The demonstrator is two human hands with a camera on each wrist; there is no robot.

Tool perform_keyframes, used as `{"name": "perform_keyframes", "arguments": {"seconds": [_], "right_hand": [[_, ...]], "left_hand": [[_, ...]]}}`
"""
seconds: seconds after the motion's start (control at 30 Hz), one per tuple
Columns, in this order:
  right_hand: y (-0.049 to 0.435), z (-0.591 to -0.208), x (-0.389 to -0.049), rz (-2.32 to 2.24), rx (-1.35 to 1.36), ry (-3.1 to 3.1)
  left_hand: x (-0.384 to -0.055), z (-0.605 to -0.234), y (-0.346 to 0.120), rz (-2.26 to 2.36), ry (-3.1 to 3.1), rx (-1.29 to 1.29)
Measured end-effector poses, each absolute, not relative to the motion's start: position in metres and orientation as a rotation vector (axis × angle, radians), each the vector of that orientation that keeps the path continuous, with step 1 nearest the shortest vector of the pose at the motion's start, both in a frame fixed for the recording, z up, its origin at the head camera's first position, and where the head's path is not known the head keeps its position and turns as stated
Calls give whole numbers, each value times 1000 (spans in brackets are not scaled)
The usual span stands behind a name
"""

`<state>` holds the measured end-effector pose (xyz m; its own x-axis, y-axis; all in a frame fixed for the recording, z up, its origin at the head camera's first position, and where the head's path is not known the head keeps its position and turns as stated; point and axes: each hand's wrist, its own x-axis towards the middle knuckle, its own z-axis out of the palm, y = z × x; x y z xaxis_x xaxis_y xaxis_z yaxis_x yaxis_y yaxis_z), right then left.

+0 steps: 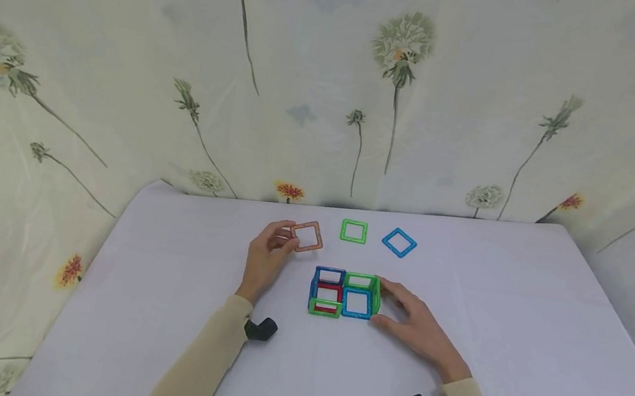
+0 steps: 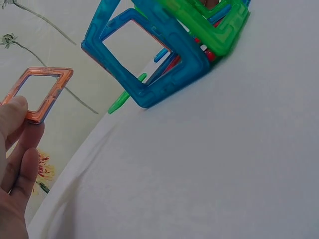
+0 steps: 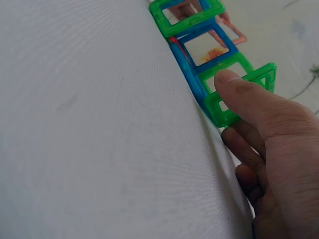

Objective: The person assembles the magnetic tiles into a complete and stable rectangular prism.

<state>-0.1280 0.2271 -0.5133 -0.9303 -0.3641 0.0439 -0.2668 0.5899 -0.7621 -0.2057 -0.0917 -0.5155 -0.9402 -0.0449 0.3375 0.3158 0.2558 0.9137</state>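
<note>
My left hand (image 1: pixel 267 258) pinches an orange square magnetic tile (image 1: pixel 320 235) by its left side, thumb in front and fingers behind. To its right on the table stands a low structure of magnetic tiles. Its base is a red tile (image 1: pixel 330 286) beside a light blue tile (image 1: pixel 355 316). Dark blue walls stand at its left and back left, and a green wall (image 1: pixel 325 314) is at the front left. A green back wall (image 1: pixel 362 275) meets the upright green right wall (image 3: pixel 214 110), which my right hand (image 1: pixel 418 325) grips between thumb and fingers.
Behind the structure, a loose green square tile (image 1: pixel 352 241) and a loose blue square tile (image 1: pixel 409 251) lie flat on the white-covered table (image 1: pixel 518 318). A curtain (image 1: pixel 307 90) printed with dandelions hangs past the table's far edge. Dark devices (image 1: pixel 260 330) are worn on both wrists.
</note>
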Motion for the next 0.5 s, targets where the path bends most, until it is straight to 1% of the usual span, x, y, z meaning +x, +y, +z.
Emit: {"name": "perform_keyframes", "arguments": {"seconds": [0.1, 0.3, 0.5], "right_hand": [[227, -513, -128, -1256, -539, 2696], [227, -513, -128, -1262, -530, 2696], [227, -513, -128, -1259, -522, 2688]], "left_hand": [[-202, -511, -92, -1767, -2206, -247], [-192, -490, -90, -1796, -2174, -281], [-202, -509, -95, -1803, -2126, -277]]}}
